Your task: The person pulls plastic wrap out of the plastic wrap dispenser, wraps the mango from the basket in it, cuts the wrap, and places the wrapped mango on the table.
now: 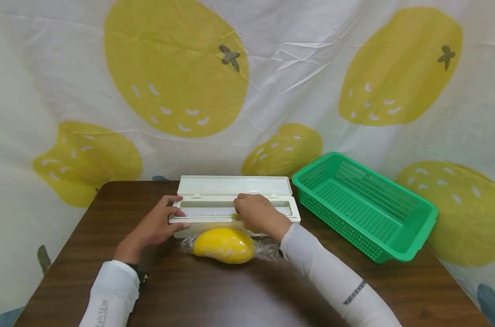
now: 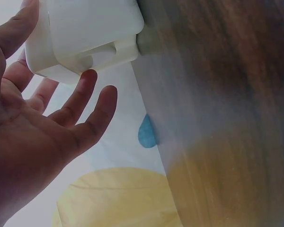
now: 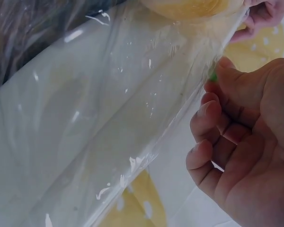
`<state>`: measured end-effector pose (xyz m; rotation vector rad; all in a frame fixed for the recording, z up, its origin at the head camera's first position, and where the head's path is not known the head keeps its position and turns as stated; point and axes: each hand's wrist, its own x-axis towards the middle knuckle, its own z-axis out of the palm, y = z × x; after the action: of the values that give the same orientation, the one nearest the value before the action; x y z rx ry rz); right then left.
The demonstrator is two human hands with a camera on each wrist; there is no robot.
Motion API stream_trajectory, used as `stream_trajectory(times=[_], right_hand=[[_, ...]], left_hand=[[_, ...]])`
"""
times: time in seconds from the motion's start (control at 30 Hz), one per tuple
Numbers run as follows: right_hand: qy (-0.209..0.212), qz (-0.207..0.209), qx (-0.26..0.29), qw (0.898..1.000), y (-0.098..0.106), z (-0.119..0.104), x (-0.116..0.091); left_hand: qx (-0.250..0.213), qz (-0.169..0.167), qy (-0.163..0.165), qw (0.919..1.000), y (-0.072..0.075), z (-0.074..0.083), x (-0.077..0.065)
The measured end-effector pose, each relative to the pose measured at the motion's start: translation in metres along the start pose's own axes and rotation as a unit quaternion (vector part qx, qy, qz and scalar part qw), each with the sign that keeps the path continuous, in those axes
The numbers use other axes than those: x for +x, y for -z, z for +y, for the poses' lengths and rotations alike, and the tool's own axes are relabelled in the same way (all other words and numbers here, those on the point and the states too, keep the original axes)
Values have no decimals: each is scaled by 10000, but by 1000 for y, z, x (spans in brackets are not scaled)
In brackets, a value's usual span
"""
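A white cling film dispenser point(image 1: 215, 199) stands on the table with its lid point(image 1: 235, 185) raised, a roll of film inside. My left hand point(image 1: 160, 222) grips its left end, thumb at the front and fingers over the top; the left wrist view shows that end of the dispenser point(image 2: 94, 28) close up. With thumb and forefinger, my right hand point(image 1: 256, 213) pinches a small green slide cutter point(image 1: 234, 217) on the front rail. A yellow mango point(image 1: 223, 245) lies before the dispenser under clear film point(image 1: 265, 250). In the right wrist view, film covers much of the picture.
A green perforated plastic basket point(image 1: 362, 213) stands at the right of the brown wooden table point(image 1: 215, 295). Behind the table hangs a white cloth point(image 1: 296, 81) printed with yellow fruit.
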<state>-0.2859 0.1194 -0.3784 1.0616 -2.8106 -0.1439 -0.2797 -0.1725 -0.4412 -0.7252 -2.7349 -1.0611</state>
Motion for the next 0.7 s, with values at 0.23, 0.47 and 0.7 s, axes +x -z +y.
stream_trajectory(times=[0.23, 0.47, 0.7], right_hand=[[27, 120, -19, 9999, -1, 4, -3], [75, 306, -74, 9995, -4, 9, -8], [10, 247, 32, 9997, 0, 14, -15]], left_hand=[[32, -3, 3, 10000, 1, 0, 1], [53, 6, -5, 10000, 1, 0, 2], [66, -1, -31, 10000, 1, -1, 1]])
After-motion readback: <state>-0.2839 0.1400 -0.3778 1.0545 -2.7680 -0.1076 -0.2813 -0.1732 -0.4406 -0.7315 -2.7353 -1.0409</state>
